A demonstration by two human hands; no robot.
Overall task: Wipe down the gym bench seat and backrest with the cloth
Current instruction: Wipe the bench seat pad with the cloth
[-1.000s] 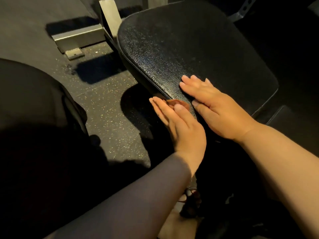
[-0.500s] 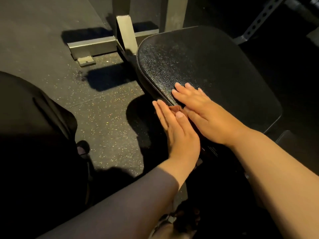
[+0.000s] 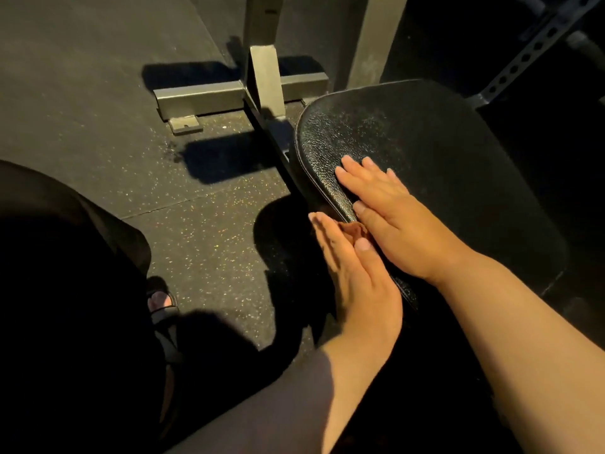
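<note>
The left hand, fingers straight, presses a crumpled brown cloth against the side edge of the black pebbled vinyl bench pad. The right hand lies flat on top, fingers extended. Beyond, a grey square-tube steel frame sits on a speckled rubber floor.

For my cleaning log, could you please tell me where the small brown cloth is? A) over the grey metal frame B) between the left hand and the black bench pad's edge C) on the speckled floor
B: the small brown cloth peeks out between the straight-fingered left hand and the side edge of the black textured bench pad.
</note>
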